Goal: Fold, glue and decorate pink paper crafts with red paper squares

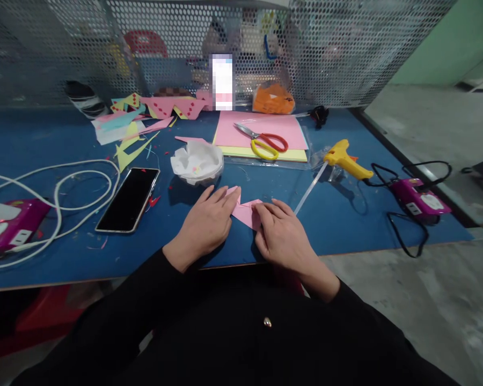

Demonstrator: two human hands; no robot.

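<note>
A folded piece of pink paper (246,214) lies on the blue table near its front edge, between my hands. My left hand (210,222) has its fingers closed on the paper's left side. On the right side, my right hand (280,228) grips the paper with thumb and bent fingers. A white crumpled paper bowl (197,162) with small scraps inside stands just beyond my left hand. Red and yellow handled scissors (268,141) rest on a stack of pink and yellow sheets (233,128) further back.
A black-screened phone (129,199) and white cable lie left, by a magenta power box (32,217). Right are a yellow glue gun (348,160) with a glue stick and another magenta box (418,200). Paper scraps (131,146), an orange packet (273,100) and perforated metal panel (177,32) are behind.
</note>
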